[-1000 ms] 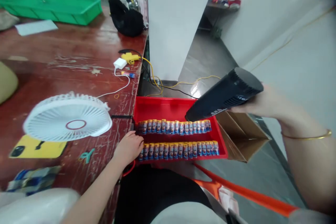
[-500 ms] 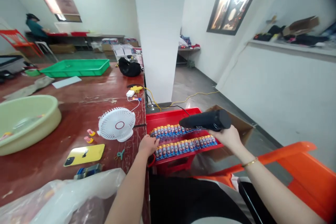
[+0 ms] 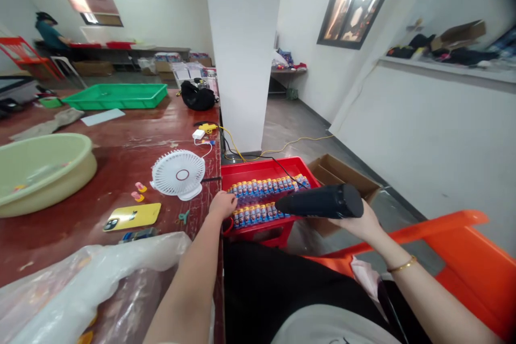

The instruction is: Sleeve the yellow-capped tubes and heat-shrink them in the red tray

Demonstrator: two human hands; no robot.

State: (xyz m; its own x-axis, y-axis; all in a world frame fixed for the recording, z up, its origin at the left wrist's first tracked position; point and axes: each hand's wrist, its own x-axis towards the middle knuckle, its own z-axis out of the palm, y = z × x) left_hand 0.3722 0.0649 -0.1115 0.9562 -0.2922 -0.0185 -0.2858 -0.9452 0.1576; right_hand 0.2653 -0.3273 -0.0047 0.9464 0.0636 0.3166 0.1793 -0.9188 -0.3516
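Observation:
My right hand (image 3: 357, 221) grips a black hair dryer (image 3: 320, 201) from below, its narrow end aimed left over the nearer row of bottles; the handle is hidden. Small blue bottles with yellow caps (image 3: 253, 215) stand in two rows in a red tray (image 3: 237, 171), and the dryer covers the right end of the nearer row. At the rows' left end, beside the table edge, my left hand (image 3: 223, 205) is closed with curled fingers. What it holds, if anything, is hidden. A red ring-shaped thing (image 3: 228, 226) shows just below that hand.
On the red-brown table (image 3: 121, 161) are a white fan (image 3: 179, 174), a yellow phone (image 3: 132, 216), a pale green basin (image 3: 48, 183), a green tray (image 3: 116, 97) and plastic bags (image 3: 133, 263). A cardboard box (image 3: 342, 172) and an orange chair (image 3: 463, 247) stand right. Another person (image 3: 50, 32) works far left.
The hair dryer has come from over the far row toward me, now above the nearer row. My left hand stays at the rows' left end. The view has shifted slightly.

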